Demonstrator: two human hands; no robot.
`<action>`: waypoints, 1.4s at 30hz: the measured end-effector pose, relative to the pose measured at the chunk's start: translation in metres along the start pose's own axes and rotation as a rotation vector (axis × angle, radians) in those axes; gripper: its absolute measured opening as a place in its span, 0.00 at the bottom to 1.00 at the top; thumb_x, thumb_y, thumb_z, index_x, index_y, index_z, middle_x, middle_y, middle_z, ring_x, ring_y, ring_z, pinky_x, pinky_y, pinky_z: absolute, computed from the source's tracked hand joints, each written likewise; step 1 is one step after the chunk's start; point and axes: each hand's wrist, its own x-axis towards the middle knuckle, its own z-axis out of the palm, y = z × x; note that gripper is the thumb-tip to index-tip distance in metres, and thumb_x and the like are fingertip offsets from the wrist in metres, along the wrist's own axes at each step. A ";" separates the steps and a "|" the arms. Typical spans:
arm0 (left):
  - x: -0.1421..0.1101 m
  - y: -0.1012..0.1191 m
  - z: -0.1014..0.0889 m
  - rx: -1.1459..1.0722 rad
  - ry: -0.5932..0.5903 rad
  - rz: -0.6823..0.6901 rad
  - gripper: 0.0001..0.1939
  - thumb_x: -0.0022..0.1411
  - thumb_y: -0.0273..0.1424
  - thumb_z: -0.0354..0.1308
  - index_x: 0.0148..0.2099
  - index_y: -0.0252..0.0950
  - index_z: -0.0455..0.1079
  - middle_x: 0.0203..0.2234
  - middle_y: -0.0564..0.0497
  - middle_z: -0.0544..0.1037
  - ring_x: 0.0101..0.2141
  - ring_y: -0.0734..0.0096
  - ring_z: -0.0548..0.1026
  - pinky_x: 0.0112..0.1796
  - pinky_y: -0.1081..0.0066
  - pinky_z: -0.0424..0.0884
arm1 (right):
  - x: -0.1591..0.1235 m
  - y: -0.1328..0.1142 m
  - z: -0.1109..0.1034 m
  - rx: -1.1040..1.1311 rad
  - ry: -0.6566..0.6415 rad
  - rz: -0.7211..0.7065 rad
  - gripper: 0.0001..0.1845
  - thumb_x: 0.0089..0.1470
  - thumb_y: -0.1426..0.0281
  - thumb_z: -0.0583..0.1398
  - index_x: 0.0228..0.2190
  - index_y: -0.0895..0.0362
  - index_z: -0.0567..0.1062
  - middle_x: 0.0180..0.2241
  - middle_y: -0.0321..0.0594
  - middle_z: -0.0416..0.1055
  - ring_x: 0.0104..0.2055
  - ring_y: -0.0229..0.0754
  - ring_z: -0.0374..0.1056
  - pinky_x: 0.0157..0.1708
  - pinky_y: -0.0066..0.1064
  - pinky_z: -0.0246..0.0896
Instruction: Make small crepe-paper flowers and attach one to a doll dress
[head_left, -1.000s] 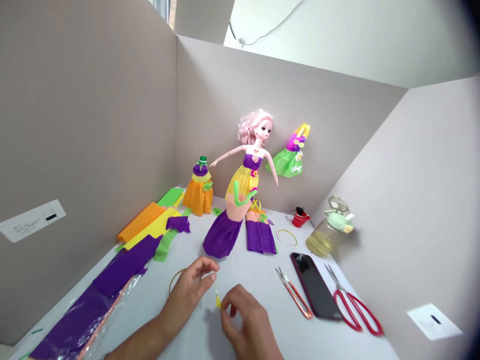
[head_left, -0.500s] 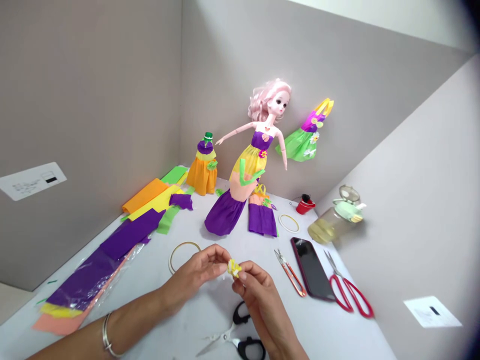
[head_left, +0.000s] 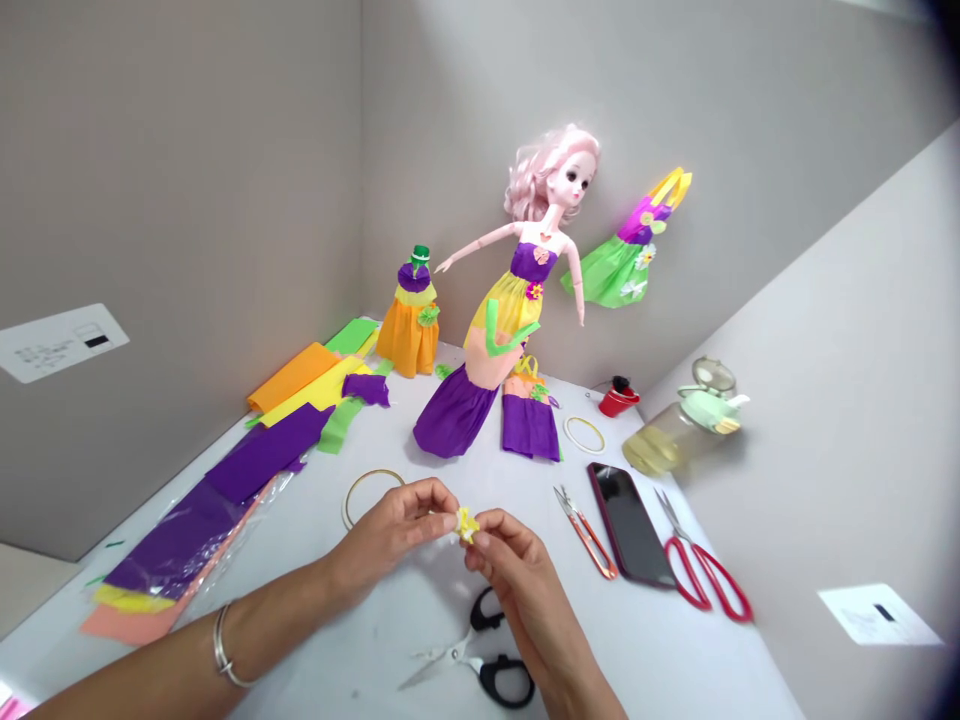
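The white table stood inside grey walls. The doll stood upright at the back in a purple, yellow and peach paper gown, with an orange dress to its left and a green dress on the wall to its right. Crepe strips lay along the left side. A bottle, phone, red scissors, black scissors, snips and a wire hoop lay about the table.

The left hand and right hand were both grasping the yellow scrap between their fingertips, holding it up at the table's middle, just above the black scissors. Risk: the scrap was tiny, so a loose pinch could drop it onto the blades, and a careless right forearm could nudge the scissors.
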 end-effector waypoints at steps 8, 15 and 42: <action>-0.001 0.002 -0.001 0.220 -0.062 0.085 0.07 0.58 0.34 0.59 0.35 0.36 0.67 0.32 0.53 0.72 0.37 0.68 0.71 0.42 0.70 0.65 | -0.003 -0.013 -0.004 -0.348 -0.047 -0.175 0.11 0.55 0.64 0.62 0.40 0.54 0.75 0.35 0.38 0.71 0.37 0.41 0.64 0.39 0.31 0.59; -0.003 0.001 0.002 0.436 -0.020 0.097 0.04 0.58 0.32 0.58 0.34 0.37 0.68 0.32 0.54 0.73 0.36 0.68 0.71 0.41 0.70 0.64 | -0.006 -0.013 0.003 -0.576 -0.013 -0.275 0.02 0.54 0.73 0.59 0.30 0.55 0.73 0.32 0.35 0.69 0.36 0.40 0.64 0.40 0.31 0.58; -0.002 -0.001 0.000 0.473 -0.007 0.096 0.04 0.59 0.33 0.58 0.36 0.38 0.68 0.34 0.53 0.73 0.39 0.65 0.71 0.44 0.68 0.65 | -0.005 -0.017 -0.001 -0.540 0.008 -0.208 0.06 0.54 0.72 0.60 0.26 0.55 0.75 0.29 0.36 0.69 0.35 0.41 0.63 0.39 0.33 0.58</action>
